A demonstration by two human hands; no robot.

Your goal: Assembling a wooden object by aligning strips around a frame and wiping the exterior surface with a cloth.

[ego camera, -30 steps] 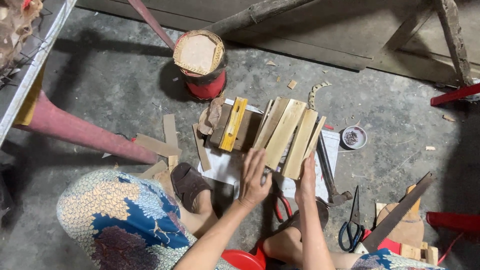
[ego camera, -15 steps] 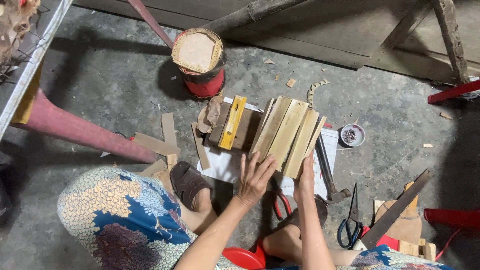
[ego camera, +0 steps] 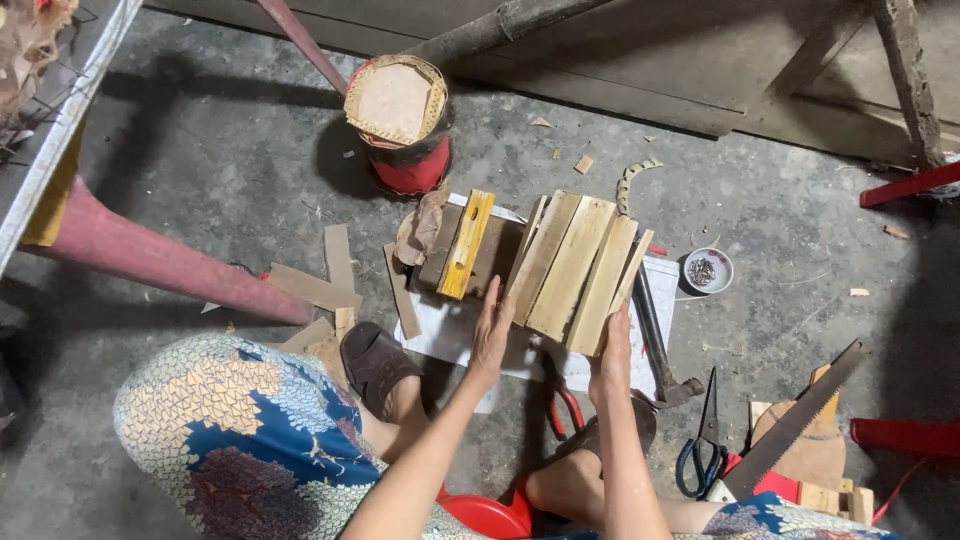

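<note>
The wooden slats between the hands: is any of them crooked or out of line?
Yes. The thin slat at the right edge of the slat panel sticks out past the others at the top. The left hand and right hand touch the panel's near edge.

Slat panel: pale bare wood, matt, rough-sawn. Yellow strip: painted wood, dull. Sheet beneath: white paper, matt. Floor: grey concrete, rough, stained. Hammer: dark metal. Small bowl, right of centre: white, glossy. Hand saw, lower right: dull steel blade, wooden handle.
</note>
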